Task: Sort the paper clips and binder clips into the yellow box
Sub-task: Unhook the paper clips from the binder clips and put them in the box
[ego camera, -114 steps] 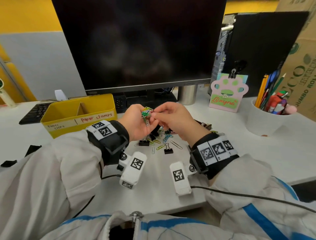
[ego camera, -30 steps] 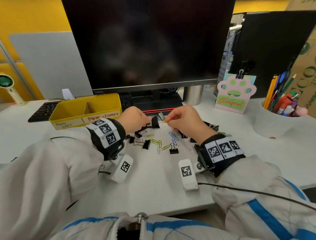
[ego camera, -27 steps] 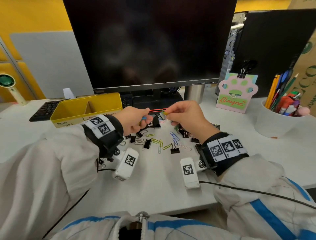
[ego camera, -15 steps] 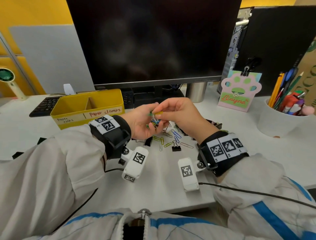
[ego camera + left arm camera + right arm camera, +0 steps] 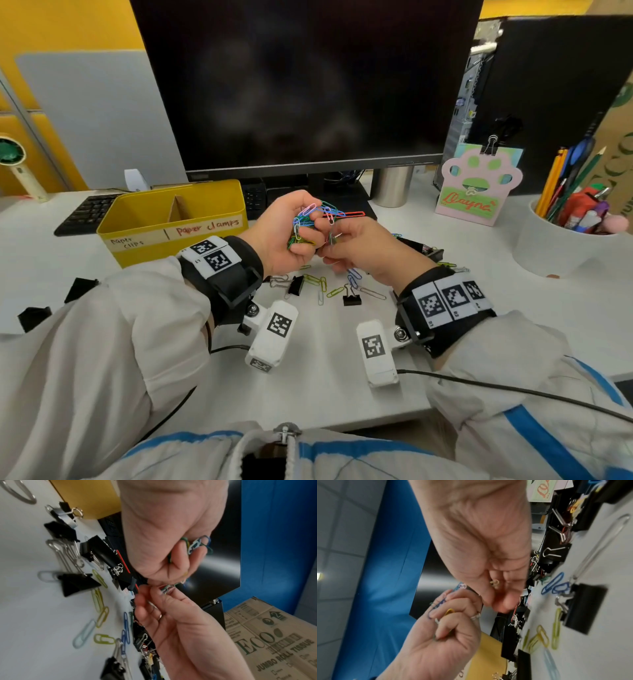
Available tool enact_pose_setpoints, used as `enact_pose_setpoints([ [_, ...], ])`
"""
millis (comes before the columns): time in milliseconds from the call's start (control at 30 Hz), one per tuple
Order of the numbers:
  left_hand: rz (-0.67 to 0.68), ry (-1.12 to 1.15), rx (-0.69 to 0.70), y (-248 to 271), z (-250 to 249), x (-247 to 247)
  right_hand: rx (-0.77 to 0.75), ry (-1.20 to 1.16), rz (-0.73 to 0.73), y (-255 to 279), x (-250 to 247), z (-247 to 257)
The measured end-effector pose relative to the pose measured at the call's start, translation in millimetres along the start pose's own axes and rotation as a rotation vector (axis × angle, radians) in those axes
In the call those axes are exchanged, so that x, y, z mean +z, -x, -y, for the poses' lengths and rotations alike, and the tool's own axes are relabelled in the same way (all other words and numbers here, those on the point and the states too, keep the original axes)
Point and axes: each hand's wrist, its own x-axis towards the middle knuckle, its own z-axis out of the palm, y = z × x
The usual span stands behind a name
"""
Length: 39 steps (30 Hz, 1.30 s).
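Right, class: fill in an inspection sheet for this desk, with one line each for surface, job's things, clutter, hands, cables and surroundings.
Surface: white desk, clips scattered mid-desk.
Job's things: yellow box at left, two labelled compartments; loose paper clips and binder clips still on the desk.
Clutter: pen cup, paw card, keyboard.
Hands: left hand grips a bunch of paper clips; right hand pinches a small clip, details unclear.
Cables: black cable from the right wrist.
Surroundings: dark monitor, cardboard carton.
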Motion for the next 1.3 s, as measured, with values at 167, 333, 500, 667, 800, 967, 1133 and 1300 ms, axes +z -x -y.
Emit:
enact_pose_setpoints([
  [167,-0.171,0.12,0.035,-2,3,-6,-0.179,-0.018,-0.241,0,4,13],
  [333,-0.218,0.221,-0.01,2,2,-11,-0.378,0.314,-0.232,3,20,34],
  [500,-0.218,0.34,0.102,23,-25,-20,-0.512,0.381,0.042,-5,44,80],
  [667,-0.296,0.278,0.344,58,-81,-48,-0.537,0.13,-0.301,-46,82,101],
  [800,-0.809,-0.329,0.753,66,-119,-92,-0.455,0.542,-0.022,-73,120,95],
  [967,-0.977,-1.364,0.704,73,-123,-158,-0.46,1.024,0.192,-82,155,88],
  [1133,-0.826,-1.646,0.467,73,-109,-175,-0.506,1.16,0.123,-85,161,80],
  [1300,-0.815,-1.682,0.45,77,-105,-163,-0.525,1.159,0.088,-85,163,77],
])
